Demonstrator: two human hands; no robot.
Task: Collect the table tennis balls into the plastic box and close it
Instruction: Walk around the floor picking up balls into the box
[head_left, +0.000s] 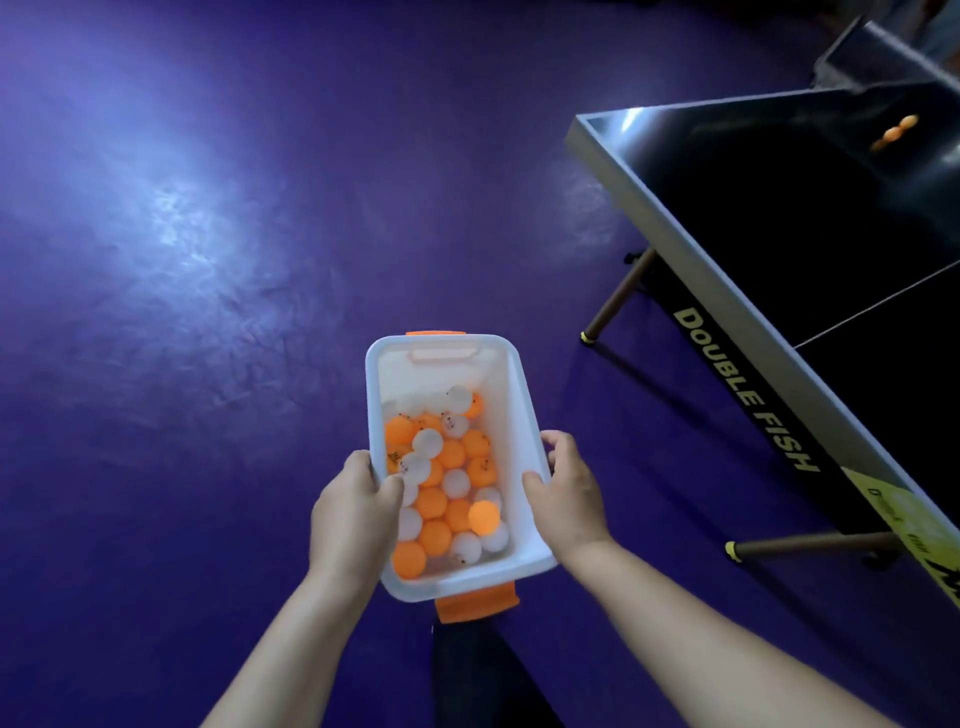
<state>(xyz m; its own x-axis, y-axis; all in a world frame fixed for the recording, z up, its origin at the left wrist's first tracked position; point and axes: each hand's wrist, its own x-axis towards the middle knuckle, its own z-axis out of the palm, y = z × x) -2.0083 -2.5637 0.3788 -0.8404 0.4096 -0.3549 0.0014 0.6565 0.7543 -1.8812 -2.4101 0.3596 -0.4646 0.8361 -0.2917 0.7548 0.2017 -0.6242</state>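
Observation:
A clear plastic box (511, 400) with orange latches at both ends is held above the floor, lidless, with several orange and white table tennis balls (441, 488) inside. My left hand (350, 512) grips the box's left rim, thumb inside. On the right rim is my right hand (569, 486), fingers wrapped over the edge. Two orange balls (898, 130) lie blurred on the table tennis table at the upper right. No lid is in view.
A dark table tennis table (769, 218) with a grey edge and "DOUBLE FISH" lettering fills the right side, its legs (615, 299) on the purple floor (208, 312). A dark trouser leg shows below the box.

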